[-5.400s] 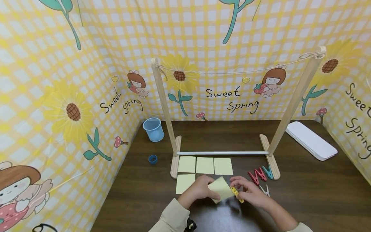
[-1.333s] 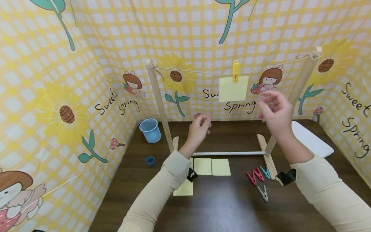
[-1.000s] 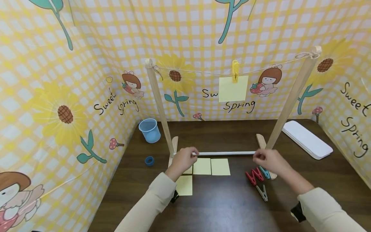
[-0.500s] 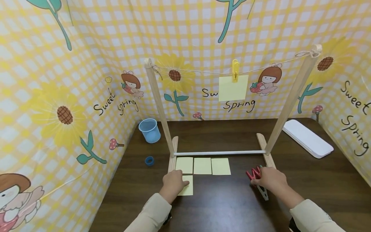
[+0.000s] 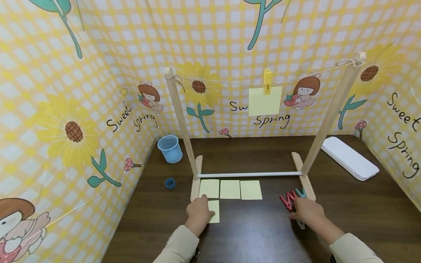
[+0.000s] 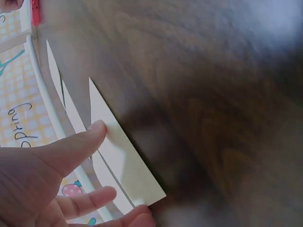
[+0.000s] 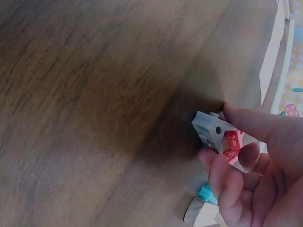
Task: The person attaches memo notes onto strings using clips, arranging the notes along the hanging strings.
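In the head view my left hand (image 5: 198, 212) is over the front pale yellow paper square (image 5: 214, 212) on the table. The left wrist view shows its thumb (image 6: 78, 146) stretched over that square and its fingertips at the lower corner; the paper lies flat. My right hand (image 5: 308, 212) pinches a grey clothespin (image 7: 208, 130) between thumb and fingers, low over the table. Red clothespins (image 5: 288, 199) and a teal clothespin (image 5: 300, 193) lie right beside it, partly hidden by the hand in the head view. A yellow clothespin (image 5: 268, 81) holds another paper square (image 5: 265, 102) on the string.
A wooden frame with a left post (image 5: 181, 120) and a right post (image 5: 333, 117) carries the string. A white bar (image 5: 250, 174) joins its feet. Three paper squares (image 5: 230, 189) lie in a row before it. Blue cup (image 5: 170, 149), blue ring (image 5: 170, 183) and white case (image 5: 350, 158) stand around.
The yellow clothespin and a paper square went from my hands to the string. Both hands came down to the table, left onto the front square, right onto the grey clothespin.
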Tool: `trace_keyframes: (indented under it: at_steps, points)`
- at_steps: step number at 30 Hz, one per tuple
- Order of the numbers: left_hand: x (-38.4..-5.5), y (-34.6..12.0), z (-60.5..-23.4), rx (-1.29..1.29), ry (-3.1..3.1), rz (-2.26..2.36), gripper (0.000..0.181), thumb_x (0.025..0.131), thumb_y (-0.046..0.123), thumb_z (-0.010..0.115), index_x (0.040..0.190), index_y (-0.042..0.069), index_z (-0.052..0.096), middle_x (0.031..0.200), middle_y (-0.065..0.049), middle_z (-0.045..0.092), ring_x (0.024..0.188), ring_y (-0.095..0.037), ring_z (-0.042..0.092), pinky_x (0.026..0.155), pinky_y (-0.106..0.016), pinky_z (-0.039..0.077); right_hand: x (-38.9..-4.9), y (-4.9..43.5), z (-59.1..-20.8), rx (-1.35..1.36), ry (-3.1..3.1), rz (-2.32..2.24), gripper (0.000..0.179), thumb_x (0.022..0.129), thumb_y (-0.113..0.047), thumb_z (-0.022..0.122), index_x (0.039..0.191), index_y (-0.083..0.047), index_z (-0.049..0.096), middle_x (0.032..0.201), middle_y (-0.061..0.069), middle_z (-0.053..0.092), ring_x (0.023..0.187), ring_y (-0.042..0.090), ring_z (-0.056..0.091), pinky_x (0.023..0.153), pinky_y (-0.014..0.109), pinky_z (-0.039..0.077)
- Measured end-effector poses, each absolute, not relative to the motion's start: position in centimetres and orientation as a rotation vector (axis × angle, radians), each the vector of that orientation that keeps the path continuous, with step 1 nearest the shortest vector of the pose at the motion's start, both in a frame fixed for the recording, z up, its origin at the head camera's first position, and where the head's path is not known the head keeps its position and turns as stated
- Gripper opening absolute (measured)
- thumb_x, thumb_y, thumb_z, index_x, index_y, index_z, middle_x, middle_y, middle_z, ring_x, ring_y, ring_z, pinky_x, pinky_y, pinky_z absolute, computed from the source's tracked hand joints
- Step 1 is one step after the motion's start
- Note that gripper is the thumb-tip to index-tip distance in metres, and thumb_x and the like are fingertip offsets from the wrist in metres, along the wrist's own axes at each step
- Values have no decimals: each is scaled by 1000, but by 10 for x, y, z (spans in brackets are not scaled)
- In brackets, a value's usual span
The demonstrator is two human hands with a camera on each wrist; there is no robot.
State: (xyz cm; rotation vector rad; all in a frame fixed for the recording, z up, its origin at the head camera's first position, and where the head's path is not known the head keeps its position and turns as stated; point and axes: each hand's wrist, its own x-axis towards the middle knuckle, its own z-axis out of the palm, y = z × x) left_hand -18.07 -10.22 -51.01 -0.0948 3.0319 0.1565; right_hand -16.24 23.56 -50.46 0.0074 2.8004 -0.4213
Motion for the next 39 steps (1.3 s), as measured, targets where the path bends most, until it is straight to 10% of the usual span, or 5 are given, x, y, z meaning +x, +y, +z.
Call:
trace_keyframes:
  at_steps: [18,28,34,39]
  points:
    - [-173,-95,-514,-447,2880,520,64,71,23,80,120,4,42,90,-26,42,68,-37,50,57,-53,43,-162,236,-504,-35,2810,-421,36,71,-29,78,58,-14,48,55,0,45,50,15,45,43,32,34]
    - [-172,-111,-507,-319,2909,853,45,70,-12,64,109,5,49,78,-16,59,59,-29,49,52,-41,41,-163,237,-486,-52,2819,-494,31,70,-26,78,70,-12,51,62,0,47,55,17,48,45,33,36]
    - [-172,-120,-480,-64,2800,1152,20,67,-7,72,78,-6,55,64,-3,48,57,-18,43,51,-30,39,-165,243,-463,-331,2920,-618,46,76,-19,75,111,2,55,71,-2,52,65,16,53,54,37,44]
    - [-176,-119,-448,116,2639,1366,17,78,1,69,67,-5,58,58,3,43,53,-10,35,49,-25,34,-172,241,-431,-584,2949,-793,33,85,-16,67,111,3,60,73,-6,56,62,6,51,56,29,44]
